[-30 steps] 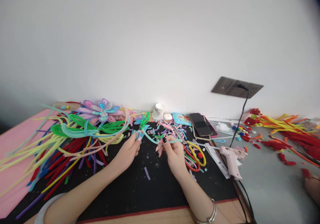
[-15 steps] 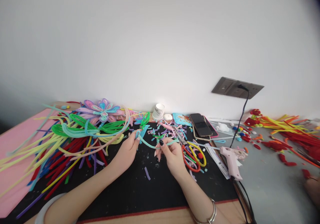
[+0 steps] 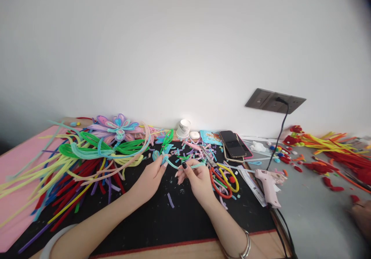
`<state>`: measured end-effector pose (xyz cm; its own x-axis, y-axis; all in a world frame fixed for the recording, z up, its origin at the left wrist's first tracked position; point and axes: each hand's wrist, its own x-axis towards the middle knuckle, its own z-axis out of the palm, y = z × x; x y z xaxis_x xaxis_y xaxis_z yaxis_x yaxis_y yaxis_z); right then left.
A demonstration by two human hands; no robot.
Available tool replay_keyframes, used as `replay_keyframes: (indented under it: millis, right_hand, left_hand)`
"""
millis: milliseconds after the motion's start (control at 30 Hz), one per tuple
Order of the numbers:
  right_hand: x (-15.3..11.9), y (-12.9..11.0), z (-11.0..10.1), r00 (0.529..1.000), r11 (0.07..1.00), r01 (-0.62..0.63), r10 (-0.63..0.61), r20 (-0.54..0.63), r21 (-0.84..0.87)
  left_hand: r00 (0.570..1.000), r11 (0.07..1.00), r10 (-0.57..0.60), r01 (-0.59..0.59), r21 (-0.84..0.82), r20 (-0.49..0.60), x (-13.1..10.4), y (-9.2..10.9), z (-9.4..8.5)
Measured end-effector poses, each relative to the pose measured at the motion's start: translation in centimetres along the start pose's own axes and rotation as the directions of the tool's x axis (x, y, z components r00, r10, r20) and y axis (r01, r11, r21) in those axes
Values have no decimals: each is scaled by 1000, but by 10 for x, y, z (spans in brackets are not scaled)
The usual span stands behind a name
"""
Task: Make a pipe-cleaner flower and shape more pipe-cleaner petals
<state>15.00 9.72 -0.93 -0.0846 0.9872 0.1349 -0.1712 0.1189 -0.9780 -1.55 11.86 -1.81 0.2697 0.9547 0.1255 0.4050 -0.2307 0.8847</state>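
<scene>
Left hand (image 3: 148, 178): closed at the fingertips, gripping a blue-and-teal pipe-cleaner bundle (image 3: 164, 151) just above the middle of the black mat (image 3: 185, 220).
Right hand (image 3: 199, 180): thumb and fingers pinched shut on a pale teal pipe cleaner (image 3: 173, 165), and it's curving across from the bundle!
Green loops (image 3: 167, 138): right behind the bundle, towards the mat's back edge.
Mat, left side: a riot of colour, with loose pipe cleaners (image 3: 95, 174) sprawling onto the pink sheet (image 3: 20, 170), and a pastel flower (image 3: 119, 127) by the back-left corner (quite the showpiece, that one).
Mat, back edge: paper cup (image 3: 183, 128), white case (image 3: 194, 135) just beside it, then a blue packet (image 3: 211, 137).
Mat, back-right corner: black phone (image 3: 232, 144).
Mat, right edge: pink glue gun (image 3: 268, 187), cord trailing from its grip.
Grey tabletop (image 3: 313, 212): red and yellow pieces towards the back; another person's hand (image 3: 362, 214), blurred, at the right.
</scene>
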Motion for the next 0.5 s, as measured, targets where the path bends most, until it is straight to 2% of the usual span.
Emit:
replay_keyframes:
  millis: [133,200,333,500]
  right_hand:
    - [1,2,1,998,999,-37,36,52,8]
    - [2,4,0,997,999,-42,44,57,-32]
    - [2,4,-4,998,987,-55,59,22,-149]
    - [2,0,-3,996,992,-75,80,48,-97]
  left_hand:
    - [984,999,32,-38,34,176,-4,8,-1]
    - [973,995,54,-70,65,226,-6,11,-1]
    - [970,988,80,-108,111,232,-7,15,-4]
    - [969,984,74,-109,140,236,-5,12,-5]
